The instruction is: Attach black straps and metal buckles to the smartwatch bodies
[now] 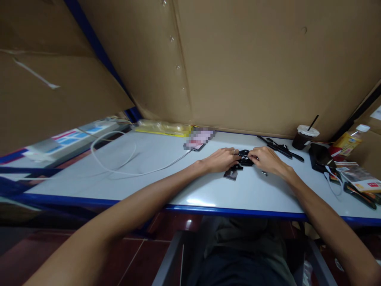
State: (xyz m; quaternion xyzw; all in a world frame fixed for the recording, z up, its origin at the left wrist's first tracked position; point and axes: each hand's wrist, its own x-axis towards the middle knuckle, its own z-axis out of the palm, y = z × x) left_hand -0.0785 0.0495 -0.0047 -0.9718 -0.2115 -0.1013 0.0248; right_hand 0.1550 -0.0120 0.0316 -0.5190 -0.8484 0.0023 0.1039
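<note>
A small black piece (245, 162) with glossy parts and tiny white bits lies on the white table, between my two hands. From the left, my left hand (224, 159), with a ring on one finger, closes its fingers on the edge of this piece. My right hand (266, 158) is bent in a pinch at its right side; whatever sits between those fingertips is too small to make out. Under the left fingers a dark flat square (230, 174) sticks out towards me. A small metal bit (264, 173) lies just below the right hand.
Black strap-like parts (281, 147) lie behind my right hand. Further right stand a lidded drink cup (304, 137) with a straw, a black box (321, 157), a bottle (349, 142) and a printed packet (358, 176). A phone (199, 139) on a white cable (149, 173) lies back left. Cardboard walls (253, 71) enclose the table.
</note>
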